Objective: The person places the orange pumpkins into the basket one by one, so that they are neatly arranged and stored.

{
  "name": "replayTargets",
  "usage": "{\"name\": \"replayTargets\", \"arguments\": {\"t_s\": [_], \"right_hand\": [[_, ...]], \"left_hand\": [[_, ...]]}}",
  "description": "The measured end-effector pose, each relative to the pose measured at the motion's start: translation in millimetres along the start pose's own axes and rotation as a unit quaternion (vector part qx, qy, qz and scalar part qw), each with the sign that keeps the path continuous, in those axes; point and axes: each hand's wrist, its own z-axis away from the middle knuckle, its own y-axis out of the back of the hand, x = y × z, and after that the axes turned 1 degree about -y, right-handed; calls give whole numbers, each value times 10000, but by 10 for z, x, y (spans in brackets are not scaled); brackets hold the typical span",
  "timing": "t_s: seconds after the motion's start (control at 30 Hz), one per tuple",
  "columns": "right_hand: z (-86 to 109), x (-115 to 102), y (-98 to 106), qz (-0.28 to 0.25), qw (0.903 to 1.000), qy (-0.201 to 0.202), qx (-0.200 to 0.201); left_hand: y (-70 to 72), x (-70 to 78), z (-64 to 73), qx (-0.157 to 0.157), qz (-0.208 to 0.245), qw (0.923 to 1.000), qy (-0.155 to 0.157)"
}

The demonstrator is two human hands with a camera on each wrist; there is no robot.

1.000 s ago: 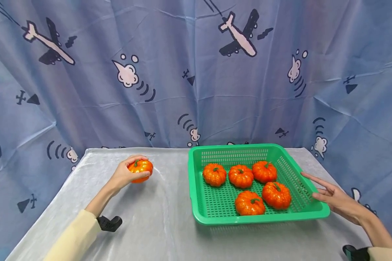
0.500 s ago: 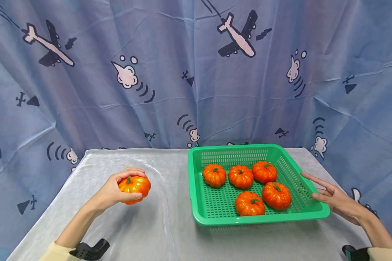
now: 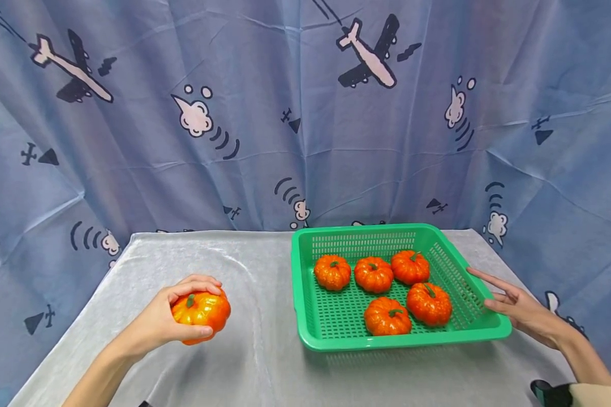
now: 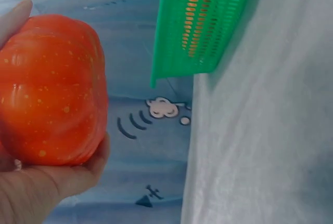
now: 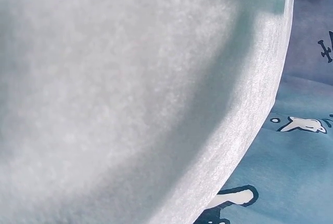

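On the left of the head view, my left hand (image 3: 158,319) grips a small glossy orange pumpkin (image 3: 203,314), thumb in front and fingers over the far side. It is held above the table, stem tilted up and to the left. The left wrist view shows the same speckled pumpkin (image 4: 54,91) close up, with the thumb (image 4: 78,180) against its underside. At the right, my right hand (image 3: 526,311) touches the side rim of a green plastic basket (image 3: 397,342) with fairly straight fingers. That hand is out of sight in the right wrist view.
Several orange pumpkins (image 3: 387,316) lie inside the basket, towards its back and right. A whitish cloth covers the table (image 3: 254,362). A blue curtain (image 3: 254,113) printed with planes hangs directly behind the table's far edge.
My left hand has drawn the pumpkin nearer to me and a little left, and it looks larger now. My right hand and the basket have stayed in place.
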Motion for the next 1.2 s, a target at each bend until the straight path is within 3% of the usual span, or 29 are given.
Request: {"name": "replayTargets", "arguments": {"t_s": [0.23,0.47,0.93,1.2], "right_hand": [[-4,-4,3,24,10000,13,35],[-10,-39,-31,6,10000,0,67],[-2,-5,-17,32,10000,13,88],[2,-5,-16,100,9999,11,110]], "left_hand": [[-82,162,-1,-34,94,9999,50],[-182,218,-80,-44,130,9999,82],[-363,366,-283,-146,39,9989,433],[-501,430,-440,-358,342,9968,629]]}}
